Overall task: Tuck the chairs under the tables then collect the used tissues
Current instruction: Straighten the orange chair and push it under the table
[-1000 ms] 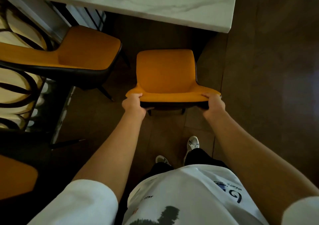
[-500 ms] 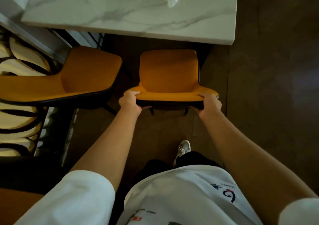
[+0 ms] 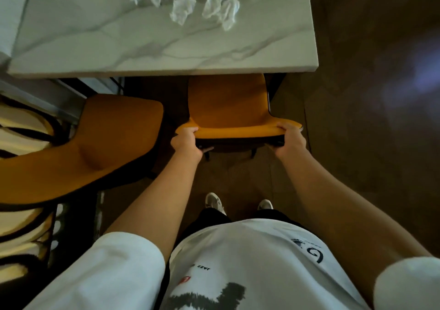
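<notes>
Head view: left hand (image 3: pixel 188 143) and right hand (image 3: pixel 289 140) gripped the chair (image 3: pixel 228 110) back. Chair had advanced, seat front now under bench (image 3: pixel 166 48); nearly tucked. Tissues (image 3: pixel 202 2) remained on bench.

Dining area, café or home unclear, white marble-veined tabletop (image 3: pixel 147 48), orange upholstered chairs (image 3: pixel 228 105), crumpled white tissues (image 3: pixel 183 7), dark tiled floor (image 3: pixel 369 143)

Dim light is falling across the room; only the marble table (image 3: pixel 166 48) is catching a pale glow. The floor (image 3: pixel 371 119) is sinking into shadow, a bluish glare smearing its right side. Everything is blurring slightly, and edges are bowing from the wide lens.
</notes>
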A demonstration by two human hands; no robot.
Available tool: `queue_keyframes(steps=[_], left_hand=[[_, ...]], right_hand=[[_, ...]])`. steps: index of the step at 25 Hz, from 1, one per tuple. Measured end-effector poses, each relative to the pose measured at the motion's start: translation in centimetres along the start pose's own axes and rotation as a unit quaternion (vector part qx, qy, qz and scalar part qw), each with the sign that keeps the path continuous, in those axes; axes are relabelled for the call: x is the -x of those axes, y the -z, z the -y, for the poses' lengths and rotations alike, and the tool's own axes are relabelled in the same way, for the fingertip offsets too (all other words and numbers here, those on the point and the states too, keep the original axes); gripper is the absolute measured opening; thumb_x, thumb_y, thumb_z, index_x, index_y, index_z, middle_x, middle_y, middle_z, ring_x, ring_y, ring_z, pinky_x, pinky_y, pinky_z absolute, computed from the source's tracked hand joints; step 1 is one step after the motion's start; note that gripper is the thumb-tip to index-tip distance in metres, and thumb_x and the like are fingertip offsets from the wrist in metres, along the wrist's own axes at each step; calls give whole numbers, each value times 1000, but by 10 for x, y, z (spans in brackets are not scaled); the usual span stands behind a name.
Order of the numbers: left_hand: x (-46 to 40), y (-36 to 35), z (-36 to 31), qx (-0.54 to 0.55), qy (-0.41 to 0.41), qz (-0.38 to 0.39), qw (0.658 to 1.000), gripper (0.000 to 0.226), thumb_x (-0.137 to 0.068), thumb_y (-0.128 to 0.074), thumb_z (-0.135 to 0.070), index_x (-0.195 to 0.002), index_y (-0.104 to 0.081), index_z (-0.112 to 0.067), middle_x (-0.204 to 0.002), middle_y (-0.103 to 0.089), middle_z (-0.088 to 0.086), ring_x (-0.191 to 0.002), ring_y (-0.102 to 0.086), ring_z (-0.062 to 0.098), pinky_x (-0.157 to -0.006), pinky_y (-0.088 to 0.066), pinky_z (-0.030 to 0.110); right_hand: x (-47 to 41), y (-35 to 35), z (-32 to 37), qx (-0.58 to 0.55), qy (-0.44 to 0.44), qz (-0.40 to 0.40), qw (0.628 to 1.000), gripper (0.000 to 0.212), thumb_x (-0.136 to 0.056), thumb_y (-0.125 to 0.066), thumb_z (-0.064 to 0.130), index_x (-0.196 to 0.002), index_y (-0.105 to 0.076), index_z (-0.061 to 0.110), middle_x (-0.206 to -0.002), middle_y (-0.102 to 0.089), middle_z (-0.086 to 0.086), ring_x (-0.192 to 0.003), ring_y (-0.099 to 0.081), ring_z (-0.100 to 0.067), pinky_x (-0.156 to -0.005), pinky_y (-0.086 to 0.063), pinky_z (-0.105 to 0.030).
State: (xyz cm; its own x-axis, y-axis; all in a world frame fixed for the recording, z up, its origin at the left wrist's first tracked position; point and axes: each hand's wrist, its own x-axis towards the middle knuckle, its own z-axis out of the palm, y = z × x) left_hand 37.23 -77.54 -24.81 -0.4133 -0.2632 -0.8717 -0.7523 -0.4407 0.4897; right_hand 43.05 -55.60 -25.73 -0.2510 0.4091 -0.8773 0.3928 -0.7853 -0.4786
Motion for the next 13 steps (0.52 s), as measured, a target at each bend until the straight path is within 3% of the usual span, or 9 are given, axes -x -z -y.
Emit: queue_keyframes(steps=[2, 6, 9, 13], left_hand=[[-15, -4, -17, -16, -2, 10, 1000, 37, -89, -64, -4, -113, -42, -20, -119, -44, 18, -120, -47, 49, -85, -52, 72], [-28, -17, -39, -38, 1, 24, 999, 40, -87, -67, -5, -115, -43, -21, -123, -43, 17, -119, -47, 48, -82, -55, 69], [-38, -30, -49, -45, 9, 25, 999, 45, -86, -68, -5, -121, -44, -21, -127, -44, 18, -120, -47, 47, -81, -56, 68], [-50, -47, -65, -47, 7, 42, 998, 46, -87, -69, -6, -120, -42, -23, -125, -44, 17, -118, -48, 45, -81, -56, 67]], right_hand=[[0, -19, -6, -31, 2, -2, 1000, 31, -82, -76, 6, -105, -58, 15, -112, -62, -13, -102, -63, -35, -93, -56, -55], [-5, -40, 0, -60, 3, 0, 998, 37, -85, -74, 7, -118, -58, 13, -113, -62, -14, -101, -64, -34, -89, -57, -51], [-11, -49, 10, -80, -2, -6, 997, 30, -86, -72, 5, -110, -56, 13, -114, -62, -14, -104, -63, -35, -91, -56, -52], [-19, -66, 23, -79, 11, 6, 997, 45, -86, -72, 6, -126, -52, 13, -118, -60, -16, -106, -61, -37, -89, -55, -52]])
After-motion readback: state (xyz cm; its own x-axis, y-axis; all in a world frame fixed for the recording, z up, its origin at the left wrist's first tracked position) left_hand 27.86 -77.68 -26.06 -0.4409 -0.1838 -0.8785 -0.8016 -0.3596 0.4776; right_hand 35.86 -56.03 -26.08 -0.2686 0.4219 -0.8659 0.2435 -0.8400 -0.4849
